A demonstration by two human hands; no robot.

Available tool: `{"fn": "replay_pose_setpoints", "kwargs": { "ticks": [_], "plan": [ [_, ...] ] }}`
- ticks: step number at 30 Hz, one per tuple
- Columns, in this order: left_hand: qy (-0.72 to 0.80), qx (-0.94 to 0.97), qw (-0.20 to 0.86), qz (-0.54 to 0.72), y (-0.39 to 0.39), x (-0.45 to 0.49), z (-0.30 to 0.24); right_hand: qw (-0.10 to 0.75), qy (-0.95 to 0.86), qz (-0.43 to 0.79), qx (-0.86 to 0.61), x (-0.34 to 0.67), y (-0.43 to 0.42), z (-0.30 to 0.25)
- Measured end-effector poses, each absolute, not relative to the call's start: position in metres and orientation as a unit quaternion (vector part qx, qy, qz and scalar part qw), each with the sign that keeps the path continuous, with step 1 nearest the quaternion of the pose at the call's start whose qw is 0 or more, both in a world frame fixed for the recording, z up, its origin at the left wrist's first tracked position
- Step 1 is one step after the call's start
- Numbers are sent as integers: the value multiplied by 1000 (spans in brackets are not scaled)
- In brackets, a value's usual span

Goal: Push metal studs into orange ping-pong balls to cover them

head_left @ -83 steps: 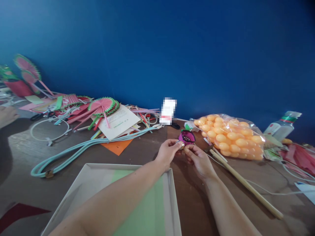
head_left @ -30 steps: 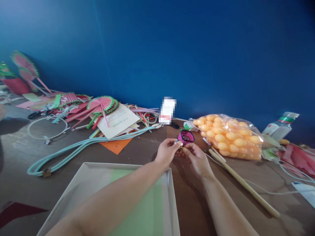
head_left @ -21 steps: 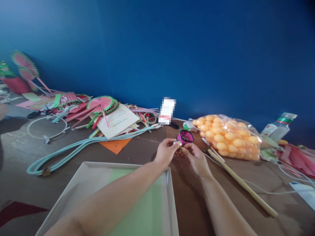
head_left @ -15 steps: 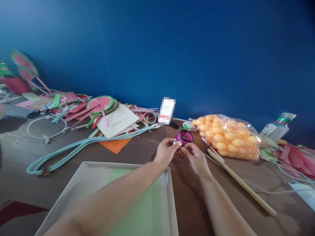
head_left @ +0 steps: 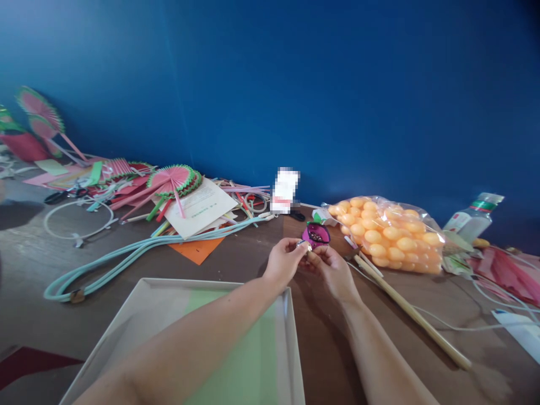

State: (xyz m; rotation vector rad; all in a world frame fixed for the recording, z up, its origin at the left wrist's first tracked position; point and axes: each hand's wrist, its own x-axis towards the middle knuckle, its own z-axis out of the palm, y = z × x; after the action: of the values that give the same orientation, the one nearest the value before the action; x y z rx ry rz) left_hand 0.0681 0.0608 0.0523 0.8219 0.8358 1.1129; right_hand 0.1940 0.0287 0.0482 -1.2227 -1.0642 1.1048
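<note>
A small silvery metal piece (head_left: 302, 243) sits above the brown wooden table (head_left: 248, 260), just in front of a little magenta pouch with dark beads inside (head_left: 316, 233). The left hand (head_left: 283, 263) has it clamped between thumb and forefinger. The right hand (head_left: 333, 270) comes at it from the other side with fingers curled in close. Whether those fingertips pinch the piece or only touch it is too small to tell.

This looks like fine fingertip work with 2 hands on 1 tiny part. It would likely go best with the left pinch kept firm and low over the table, wrists steady, and the right fingertips doing only small moves. A slip could send the piece among the clutter.

Just right of the hands lies a clear plastic bag of orange balls (head_left: 388, 233), with a long pale wooden stick (head_left: 411, 312) running down beside the right forearm. A shallow white cardboard tray lined with green paper (head_left: 292, 337) lies under the left forearm. Further left are looped teal cords (head_left: 139, 252), an orange paper sheet (head_left: 198, 250) and pink-and-green pleated paper fans (head_left: 175, 179). A clear plastic bottle with a green band (head_left: 475, 216) lies far right.
</note>
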Motion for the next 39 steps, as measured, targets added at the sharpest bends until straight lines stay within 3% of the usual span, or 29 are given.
{"fn": "replay_pose_setpoints", "kwargs": {
  "ticks": [11, 28, 39],
  "plan": [
    [333, 296, 777, 446, 59, 61, 68, 579, -403, 551, -446, 191, 23, 57],
    [293, 349, 777, 435, 58, 62, 64, 586, -391, 553, -444, 190, 22, 58],
    [350, 408, 711, 453, 59, 63, 63, 615, -388, 501, -468, 190, 21, 60]
  ]
}}
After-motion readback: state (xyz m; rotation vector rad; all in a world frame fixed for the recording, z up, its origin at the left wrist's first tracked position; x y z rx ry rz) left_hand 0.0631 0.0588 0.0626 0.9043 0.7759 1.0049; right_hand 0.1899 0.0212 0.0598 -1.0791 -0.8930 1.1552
